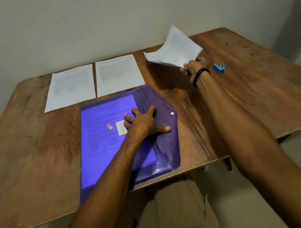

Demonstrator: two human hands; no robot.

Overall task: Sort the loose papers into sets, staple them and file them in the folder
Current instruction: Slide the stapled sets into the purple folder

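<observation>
Pressing down with your left hand (143, 123), fingers spread flat and thumb out toward the flap side, you pin the purple plastic folder (102, 158) to the surface (27, 158). Judged purpose: to stop the slick folder sliding and to keep its mouth within reach. The hand lies partly over the white label (122, 128) and across the fold line of the flap (163, 100). The flap lies open to the right, its white snap button (172, 113) undone. A printed sheet (107, 115) shows through the cover, so part of the filing appears done.

Your right hand (194, 68), a black band (200, 73) at its wrist, pinches a set of papers (174, 50) by the near corner. The set is raised clear of the surface, tilted, its far edge blurred. Whether it is stapled cannot be told. The blue stapler (219, 68) lies just beside that hand, untouched.

Two further sets, left (69, 87) and right (118, 74), lie flat side by side beyond the folder with a narrow gap between them. The right one lies close against the folder's far edge.

Finding: a corner pinch lets the sheets sag, so they could catch on the folder's mouth when fed in.
</observation>
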